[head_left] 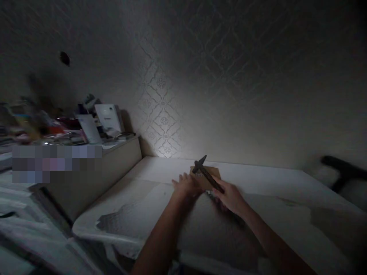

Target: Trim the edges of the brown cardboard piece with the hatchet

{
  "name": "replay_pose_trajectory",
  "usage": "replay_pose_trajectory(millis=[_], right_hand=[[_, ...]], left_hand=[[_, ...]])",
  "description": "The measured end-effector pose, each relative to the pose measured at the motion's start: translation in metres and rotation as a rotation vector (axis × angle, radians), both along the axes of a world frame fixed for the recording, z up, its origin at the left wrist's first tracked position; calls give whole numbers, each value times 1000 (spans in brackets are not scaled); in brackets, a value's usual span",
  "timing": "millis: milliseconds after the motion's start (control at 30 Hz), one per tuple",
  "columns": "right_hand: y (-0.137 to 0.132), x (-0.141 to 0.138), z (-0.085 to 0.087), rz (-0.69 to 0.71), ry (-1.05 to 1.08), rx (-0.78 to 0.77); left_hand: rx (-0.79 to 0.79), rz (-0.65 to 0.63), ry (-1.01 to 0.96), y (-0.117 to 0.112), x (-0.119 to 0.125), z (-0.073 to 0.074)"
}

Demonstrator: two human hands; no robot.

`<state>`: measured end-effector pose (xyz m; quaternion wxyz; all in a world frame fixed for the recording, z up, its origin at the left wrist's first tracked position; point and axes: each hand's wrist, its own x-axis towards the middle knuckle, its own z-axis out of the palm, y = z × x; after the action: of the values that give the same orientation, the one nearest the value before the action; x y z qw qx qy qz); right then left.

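Observation:
In my right hand is a hammer, my fingers wrapped round its handle. Its dark head tilts up to the left, above a flat tan board on the white table. A row of small pale marks or bits shows on the board below the hammer head; they are too small to name. Beside the board's left edge lies my left hand, its visible fingers spread. The thumb side is hidden or dark, so whether it touches the board is unclear. Something small and multicoloured, partly hidden, lies under my right hand.
On the left, a higher cabinet bears a white box and a blurred heap of small items. A patterned wall rises behind the table. At the right edge stands a dark curved object, blurred. The table's covering has torn grey patches.

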<state>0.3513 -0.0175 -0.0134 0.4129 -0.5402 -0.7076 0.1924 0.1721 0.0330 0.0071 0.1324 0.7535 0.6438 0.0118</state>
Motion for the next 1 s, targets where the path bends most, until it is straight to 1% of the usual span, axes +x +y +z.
replay_pose_trajectory(millis=[67,133,267,433,533,633,700,833,933,1000], right_hand=[[0,0,0,14,2,-16],[0,0,0,14,5,-22],[0,1,0,7,15,-5],[-2,0,1,-2,29,-107],[-2,1,1,2,71,-55],[-3,5,2,-28,136,-9],[-3,11,3,-77,179,-30],[-8,29,6,-206,284,-150],[-14,52,9,-265,363,-180],[-18,75,13,-301,369,-172]], left_hand=[[-12,5,-6,1,0,-1],[9,0,-15,1,-1,-3],[13,-9,-6,3,-1,-5],[4,-4,8,2,-1,-2],[-10,-1,5,1,-1,-1],[-14,-6,4,2,-1,-2],[-7,-6,7,2,-1,-2],[-6,-10,18,5,-2,-4],[0,-15,24,6,-3,-5],[6,-11,32,6,-3,-5]])
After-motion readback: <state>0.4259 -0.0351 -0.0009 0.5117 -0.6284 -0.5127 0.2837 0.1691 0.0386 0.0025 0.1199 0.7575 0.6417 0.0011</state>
